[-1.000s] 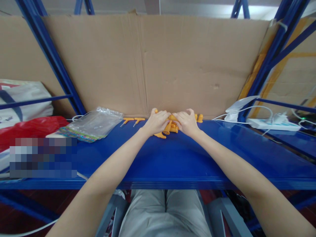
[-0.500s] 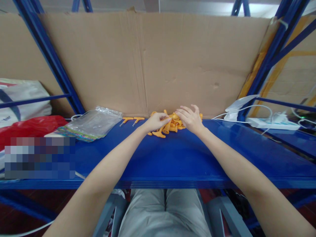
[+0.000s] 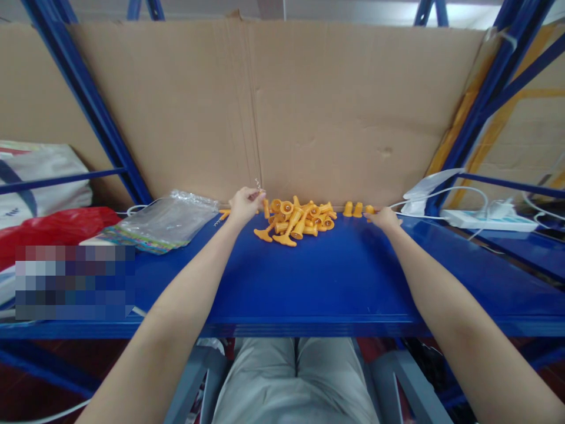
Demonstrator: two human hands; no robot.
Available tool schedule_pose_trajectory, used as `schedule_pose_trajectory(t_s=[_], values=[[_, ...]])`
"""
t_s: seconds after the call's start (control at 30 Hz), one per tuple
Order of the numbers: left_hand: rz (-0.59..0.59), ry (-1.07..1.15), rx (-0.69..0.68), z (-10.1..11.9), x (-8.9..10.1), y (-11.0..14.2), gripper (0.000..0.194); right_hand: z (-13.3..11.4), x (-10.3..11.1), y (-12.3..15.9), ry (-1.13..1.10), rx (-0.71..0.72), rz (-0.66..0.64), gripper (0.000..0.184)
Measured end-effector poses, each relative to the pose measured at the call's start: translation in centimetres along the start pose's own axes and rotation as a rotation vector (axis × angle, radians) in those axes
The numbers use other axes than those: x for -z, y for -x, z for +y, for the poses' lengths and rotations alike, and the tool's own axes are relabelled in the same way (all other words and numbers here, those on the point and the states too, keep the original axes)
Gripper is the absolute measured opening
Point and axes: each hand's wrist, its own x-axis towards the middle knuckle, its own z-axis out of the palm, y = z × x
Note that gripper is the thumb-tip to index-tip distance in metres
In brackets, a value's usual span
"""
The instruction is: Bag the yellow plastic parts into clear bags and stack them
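Observation:
My left hand (image 3: pixel 245 204) is closed on a corkscrew (image 3: pixel 258 185), its metal spiral pointing up past the fingertips. Below that hand lies another orange T-handled corkscrew (image 3: pixel 223 217), partly covered by it. My right hand (image 3: pixel 384 218) has its fingers closed round an orange cup-shaped cap (image 3: pixel 369 209) on the shelf by the cardboard. Two similar orange caps (image 3: pixel 358 210) stand upright in a row just left of it. Between my hands sits a heap of orange corkscrews and sleeves (image 3: pixel 300 219), with several T-handles sticking out.
A clear plastic bag (image 3: pixel 170 221) and a red bag (image 3: pixel 57 232) lie on the left of the blue shelf (image 3: pixel 304 282). Cardboard (image 3: pixel 353 112) stands along the back. A white power strip (image 3: pixel 489 220) with cables lies at right, near a blue post (image 3: pixel 481 118).
Both hands have moved apart from the heap, the left to the left with the corkscrew raised, the right to the right with the cap. The heap and standing caps now show fully.

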Motion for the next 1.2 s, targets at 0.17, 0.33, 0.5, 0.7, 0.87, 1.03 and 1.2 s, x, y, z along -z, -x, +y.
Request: schedule_pose_trajectory(t_s=[0.17, 0.33, 0.5, 0.7, 0.87, 1.03, 1.2], values=[[0.018, -0.237, 0.130, -1.3, 0.6, -0.1, 0.033, 0.4, -0.1, 0.3, -0.100, -0.225, -0.121, 0.040], [-0.020, -0.408, 0.207, -2.2, 0.9, 0.6, 0.029, 0.2, 0.0, 0.5, -0.133, -0.308, -0.089, 0.052], [-0.073, -0.505, 0.277, -2.4, 1.5, 1.6, 0.032, 0.1, -0.3, 0.6, -0.040, -0.166, -0.170, 0.036], [-0.112, -0.576, 0.297, -2.9, 1.8, 2.2, 0.034, 0.6, -1.7, 0.7, 0.078, -0.031, -0.238, 0.048], [-0.137, -0.600, 0.295, -3.0, 1.8, 2.3, 0.036, 1.0, -2.8, 0.1, 0.093, 0.034, -0.292, 0.054], [-0.142, -0.600, 0.291, -2.9, 1.8, 2.5, 0.037, 0.5, -2.8, 0.4, 0.117, 0.055, -0.272, 0.055], [-0.138, -0.593, 0.285, -3.1, 1.8, 2.6, 0.038, 0.2, -2.6, 0.4, 0.142, 0.059, -0.325, 0.056]])
